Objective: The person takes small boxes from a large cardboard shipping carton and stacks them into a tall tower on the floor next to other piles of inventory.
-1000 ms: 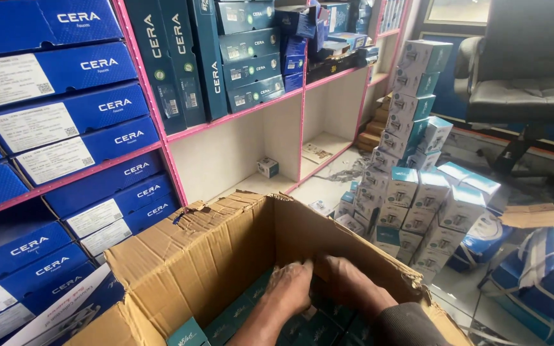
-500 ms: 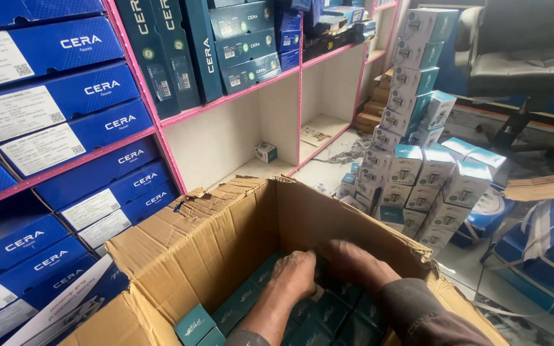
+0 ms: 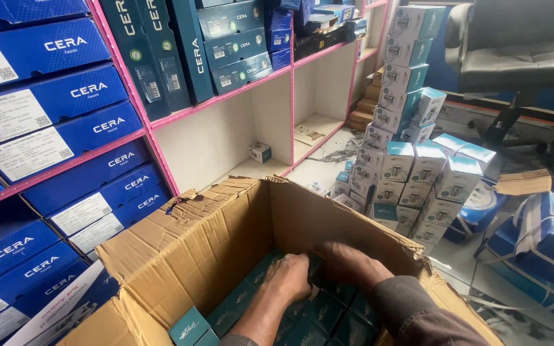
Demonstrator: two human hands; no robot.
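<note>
The carton [image 3: 226, 237] is standing open on top, giving free entry from above; its tall walls are blocking every side. Teal boxes [image 3: 315, 314] are covering its floor (tightly packed), leaving the hands [image 3: 290, 277] no gaps.

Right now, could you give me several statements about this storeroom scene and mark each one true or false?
1. Both hands, the left hand and the right hand, are down inside the open cardboard box. True.
2. The box is packed with red tins. False: it holds small dark teal cartons.
3. White and teal boxes are stacked on the floor to the right. True.
4. The shelf frame is green. False: it is pink.
5. A black chair stands at the upper right. True.
</note>
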